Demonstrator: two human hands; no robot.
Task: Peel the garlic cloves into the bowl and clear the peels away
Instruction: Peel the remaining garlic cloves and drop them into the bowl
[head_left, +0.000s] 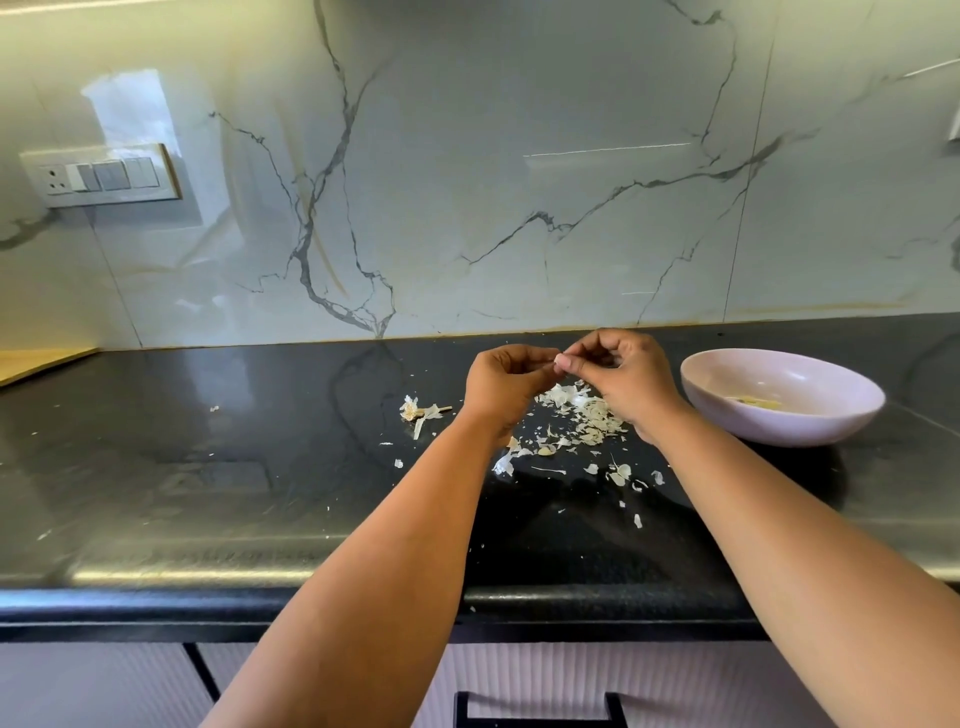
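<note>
Both hands are raised over the black countertop (208, 467), fingertips meeting around a small pale garlic clove (559, 362). My left hand (506, 382) pinches it from the left and my right hand (618, 382) pinches it from the right. A heap of white garlic peels (576, 415) lies on the counter directly beneath them, with more flakes scattered toward the front edge. A single clove (545, 451) rests among the peels. To the right stands a pale pink bowl (727, 405) holding a few peeled cloves (758, 401).
A leftover garlic stem with papery skin (418, 410) lies left of my hands. The marble backsplash carries a switch plate (101, 175) at upper left. A wooden board corner (36, 361) shows at far left. Drawer fronts with a black handle (540, 709) sit below the counter edge.
</note>
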